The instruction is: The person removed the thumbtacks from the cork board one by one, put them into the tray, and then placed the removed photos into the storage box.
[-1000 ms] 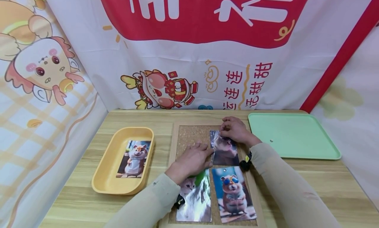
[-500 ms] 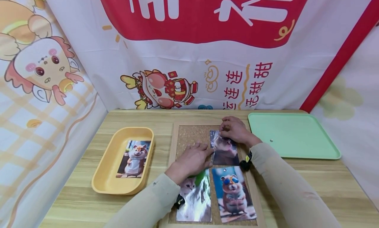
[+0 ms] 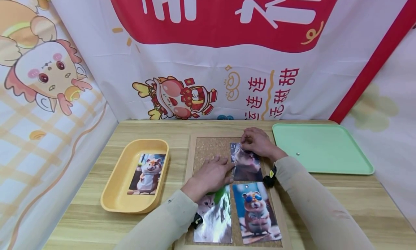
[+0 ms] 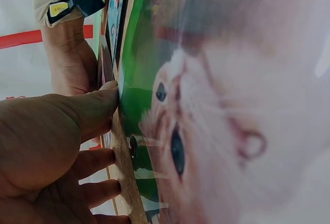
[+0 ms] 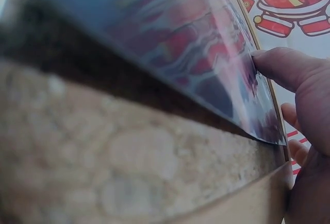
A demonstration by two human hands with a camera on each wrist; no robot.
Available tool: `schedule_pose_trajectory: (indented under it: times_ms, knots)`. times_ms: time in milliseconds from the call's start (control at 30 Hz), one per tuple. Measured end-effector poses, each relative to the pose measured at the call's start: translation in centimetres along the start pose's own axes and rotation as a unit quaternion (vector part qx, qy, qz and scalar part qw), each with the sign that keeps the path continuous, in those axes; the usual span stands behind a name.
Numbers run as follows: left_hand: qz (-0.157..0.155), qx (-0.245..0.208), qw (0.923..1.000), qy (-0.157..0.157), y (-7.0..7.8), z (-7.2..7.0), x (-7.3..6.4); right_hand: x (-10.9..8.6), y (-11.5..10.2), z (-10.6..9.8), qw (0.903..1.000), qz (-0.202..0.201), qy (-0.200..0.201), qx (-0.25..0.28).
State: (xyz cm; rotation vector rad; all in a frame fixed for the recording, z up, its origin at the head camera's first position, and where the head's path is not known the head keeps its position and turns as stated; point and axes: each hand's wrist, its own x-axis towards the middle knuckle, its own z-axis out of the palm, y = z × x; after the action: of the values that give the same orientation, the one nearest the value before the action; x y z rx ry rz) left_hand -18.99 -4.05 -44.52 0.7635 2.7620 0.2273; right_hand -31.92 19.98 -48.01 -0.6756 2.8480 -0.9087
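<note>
My left hand (image 3: 212, 174) rests with spread fingers on the cork board (image 3: 211, 149), its thumb side touching the left edge of a dark animal photo (image 3: 248, 169). In the right wrist view, the thumb of my right hand (image 3: 258, 143) presses near that photo's top edge, and the photo bows up off the cork. Whatever lies under the thumb tip is hidden. Below, a white cat photo (image 3: 214, 224) lies partly under my left wrist; a round tack (image 4: 133, 147) shows at its top. Beside it is a hamster photo (image 3: 256, 214) with a silver tack (image 3: 246, 187).
To the left, a yellow tray (image 3: 112, 192) holds another hamster photo (image 3: 147, 174). A green tray (image 3: 325, 145) at the right bears one small silver tack (image 3: 298, 154). Printed cloth (image 3: 195, 58) hangs behind the wooden table (image 3: 81, 221).
</note>
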Motion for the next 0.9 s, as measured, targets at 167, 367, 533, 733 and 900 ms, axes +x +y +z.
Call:
schedule_pose_trajectory:
  times_ms: [167, 367, 533, 733, 900]
  knots:
    - [0.000, -0.003, 1.0000, 0.000, 0.11, -0.13, -0.13, -0.03, 0.20, 0.11, 0.9999, 0.003, 0.011, 0.005]
    - [-0.002, -0.009, 1.0000, -0.003, 0.22, -0.17, -0.25, 0.00, 0.32, 0.29, 0.9998, 0.009, 0.013, 0.008]
    - [-0.003, -0.007, 1.0000, -0.001, 0.26, -0.18, -0.27, -0.07, 0.28, 0.32, 0.9999, 0.010, 0.007, 0.005]
    - [-0.005, -0.006, 1.0000, -0.001, 0.16, -0.16, -0.24, 0.04, 0.29, 0.21, 1.0000, -0.002, 0.003, -0.003]
    - [-0.003, -0.004, 1.0000, 0.002, 0.11, -0.09, -0.18, -0.04, 0.38, -0.17, 0.9996, -0.007, -0.007, 0.025]
